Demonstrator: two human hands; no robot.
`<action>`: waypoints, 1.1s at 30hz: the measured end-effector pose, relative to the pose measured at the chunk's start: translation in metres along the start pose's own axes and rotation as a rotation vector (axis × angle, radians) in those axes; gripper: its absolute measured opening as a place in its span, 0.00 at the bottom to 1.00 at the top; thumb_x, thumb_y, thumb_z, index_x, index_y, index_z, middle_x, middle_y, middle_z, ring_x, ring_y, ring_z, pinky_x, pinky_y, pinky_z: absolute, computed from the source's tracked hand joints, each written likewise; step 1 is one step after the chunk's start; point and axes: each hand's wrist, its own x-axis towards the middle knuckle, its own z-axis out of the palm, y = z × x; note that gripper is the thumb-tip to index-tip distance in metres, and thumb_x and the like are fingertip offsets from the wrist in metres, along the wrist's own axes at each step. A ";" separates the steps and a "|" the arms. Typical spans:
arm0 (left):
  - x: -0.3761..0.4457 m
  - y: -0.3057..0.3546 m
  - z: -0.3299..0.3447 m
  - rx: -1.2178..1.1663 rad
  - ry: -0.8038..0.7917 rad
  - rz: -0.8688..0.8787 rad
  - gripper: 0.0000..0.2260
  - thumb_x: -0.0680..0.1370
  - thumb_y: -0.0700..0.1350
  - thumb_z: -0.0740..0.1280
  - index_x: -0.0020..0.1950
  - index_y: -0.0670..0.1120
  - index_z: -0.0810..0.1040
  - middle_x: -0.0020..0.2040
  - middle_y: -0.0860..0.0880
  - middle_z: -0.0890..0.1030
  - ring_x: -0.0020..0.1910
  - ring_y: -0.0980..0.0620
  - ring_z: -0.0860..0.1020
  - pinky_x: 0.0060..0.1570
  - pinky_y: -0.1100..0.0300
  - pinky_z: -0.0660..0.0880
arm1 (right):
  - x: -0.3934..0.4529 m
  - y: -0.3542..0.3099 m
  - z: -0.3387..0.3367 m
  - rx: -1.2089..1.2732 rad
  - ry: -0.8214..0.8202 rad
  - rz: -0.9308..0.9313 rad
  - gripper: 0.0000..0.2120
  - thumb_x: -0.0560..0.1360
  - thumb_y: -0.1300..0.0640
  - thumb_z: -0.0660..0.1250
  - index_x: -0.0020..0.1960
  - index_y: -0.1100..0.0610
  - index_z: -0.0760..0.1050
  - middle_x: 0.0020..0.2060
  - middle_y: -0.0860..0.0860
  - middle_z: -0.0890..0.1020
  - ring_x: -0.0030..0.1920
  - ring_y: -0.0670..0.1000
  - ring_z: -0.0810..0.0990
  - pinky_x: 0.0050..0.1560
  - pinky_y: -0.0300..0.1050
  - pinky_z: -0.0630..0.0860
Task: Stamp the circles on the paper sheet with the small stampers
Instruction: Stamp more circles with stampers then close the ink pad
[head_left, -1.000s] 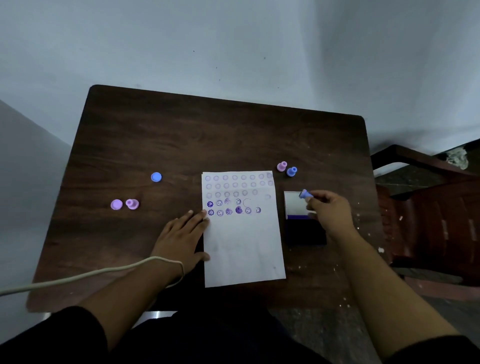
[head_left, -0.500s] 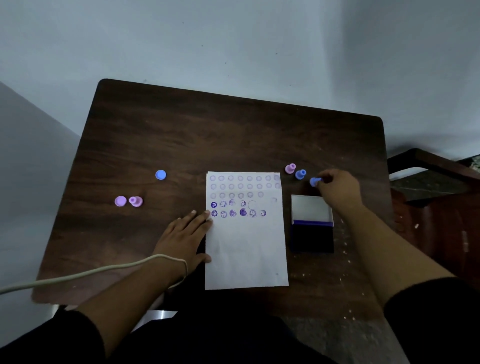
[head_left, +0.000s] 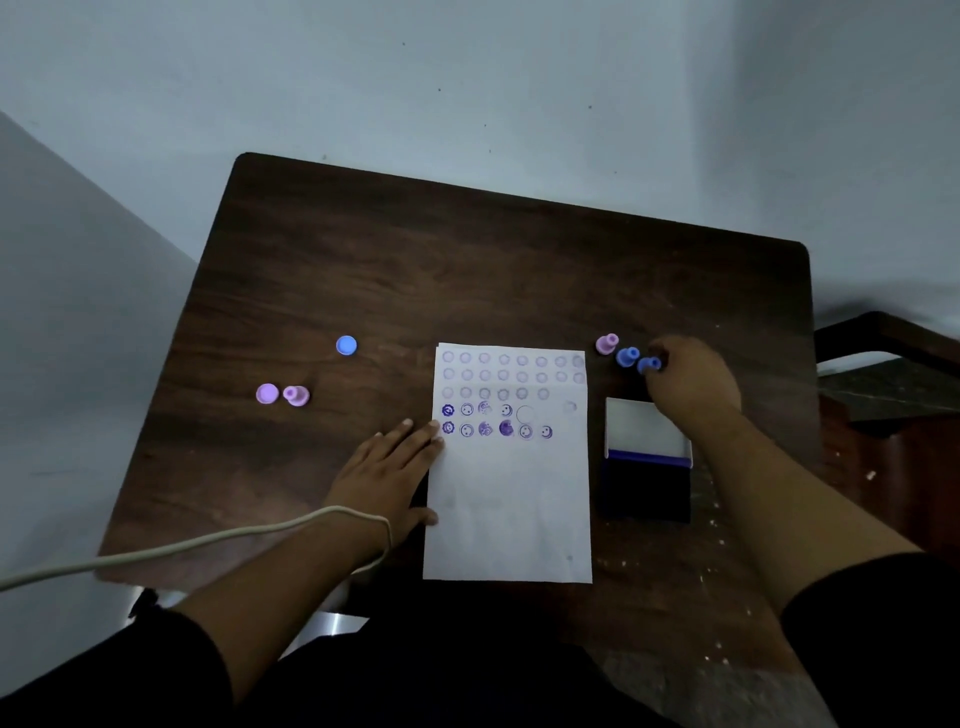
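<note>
A white paper sheet (head_left: 511, 493) with rows of small circles lies on the dark wooden table (head_left: 467, 270); two lower rows carry purple stamp marks. My left hand (head_left: 387, 475) rests flat on the sheet's left edge, fingers spread. My right hand (head_left: 688, 382) is behind the ink pad (head_left: 647, 467), fingers closed on a small blue stamper (head_left: 649, 365) at the table surface. Beside it stand another blue stamper (head_left: 627, 356) and a pink stamper (head_left: 607, 343).
At the left lie a blue cap (head_left: 346, 345), a pink cap (head_left: 267, 393) and a second pink stamper (head_left: 296, 395). A pale cable (head_left: 208, 543) loops over my left wrist. A dark wooden piece of furniture (head_left: 893, 395) stands right of the table.
My right hand carried the blue stamper from above the ink pad back and rightward, down beside the other two stampers. My left hand stayed on the paper.
</note>
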 end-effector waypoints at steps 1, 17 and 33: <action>0.000 0.000 0.000 -0.007 0.002 0.005 0.44 0.74 0.63 0.71 0.83 0.54 0.54 0.84 0.57 0.49 0.83 0.51 0.47 0.79 0.51 0.48 | -0.001 -0.001 0.000 0.004 -0.005 0.010 0.13 0.78 0.54 0.71 0.61 0.51 0.80 0.52 0.51 0.81 0.51 0.52 0.80 0.50 0.52 0.80; -0.009 -0.028 -0.027 -0.251 0.262 0.073 0.26 0.77 0.51 0.73 0.74 0.46 0.75 0.78 0.48 0.68 0.76 0.47 0.67 0.74 0.50 0.65 | -0.106 -0.002 -0.017 0.183 0.041 0.099 0.24 0.77 0.56 0.73 0.71 0.53 0.72 0.64 0.57 0.77 0.61 0.58 0.78 0.57 0.59 0.78; 0.011 -0.125 -0.055 -0.341 0.358 -0.533 0.12 0.76 0.44 0.73 0.58 0.42 0.78 0.58 0.42 0.77 0.56 0.41 0.76 0.56 0.48 0.76 | -0.201 -0.066 -0.007 0.319 0.110 -0.109 0.17 0.75 0.63 0.75 0.64 0.57 0.80 0.56 0.53 0.83 0.52 0.46 0.77 0.54 0.45 0.75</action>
